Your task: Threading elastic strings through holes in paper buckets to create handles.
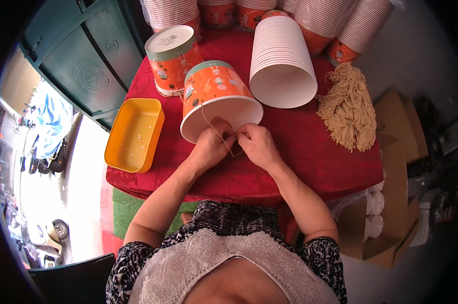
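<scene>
An orange paper bucket (220, 83) with a green band and printed figures lies tilted on the red-covered table, its white-rimmed mouth toward me. A thin tan string (209, 120) comes from near its rim and runs down over my left hand (212, 145), then loops between both hands. My left hand is closed in a pinch on the string, its fingertips in front of the bucket's mouth. Close beside it, my right hand (258, 145) pinches the string too, with fingers curled. The exact spot where the fingertips meet is partly hidden.
A yellow tub (132, 133) holding small bits stands at left. Behind are upside-down orange buckets (172, 61), a stack of white-sided buckets (282, 55) and further stacks. A bundle of tan strings (348, 109) lies at right. Cardboard boxes (391, 202) sit beside the table (310, 167).
</scene>
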### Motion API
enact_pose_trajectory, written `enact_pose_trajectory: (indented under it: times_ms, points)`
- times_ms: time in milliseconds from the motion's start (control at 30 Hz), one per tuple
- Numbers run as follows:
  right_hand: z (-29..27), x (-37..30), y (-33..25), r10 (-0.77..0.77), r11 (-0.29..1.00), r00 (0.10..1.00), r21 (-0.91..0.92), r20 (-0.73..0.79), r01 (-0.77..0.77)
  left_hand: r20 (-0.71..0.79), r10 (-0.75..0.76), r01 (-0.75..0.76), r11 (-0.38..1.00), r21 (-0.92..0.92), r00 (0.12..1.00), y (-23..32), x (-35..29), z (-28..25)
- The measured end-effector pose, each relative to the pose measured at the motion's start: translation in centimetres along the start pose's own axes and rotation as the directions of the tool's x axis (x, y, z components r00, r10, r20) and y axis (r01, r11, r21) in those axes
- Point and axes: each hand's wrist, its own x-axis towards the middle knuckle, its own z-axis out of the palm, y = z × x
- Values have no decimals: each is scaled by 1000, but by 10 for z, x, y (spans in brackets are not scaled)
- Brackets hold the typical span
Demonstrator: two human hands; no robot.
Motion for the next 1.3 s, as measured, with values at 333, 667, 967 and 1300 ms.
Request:
enact_pose_trajectory:
  times_ms: [333,667,967,1300]
  points:
    - [-8,-17,-13,-101,995,994,1,-30,101,-99,49,-49,999,7,994,-5,1,1]
    - [-5,-22,-8,-234,915,972,-340,-12,216,-173,-5,12,999,35,985,-3,2,6]
    - [-11,-24,-11,-226,892,971,-385,76,238,-206,66,-29,984,177,976,-4,4,11]
    - [-14,-25,-9,-273,888,956,-354,110,294,-145,65,-14,945,325,987,-5,8,12]
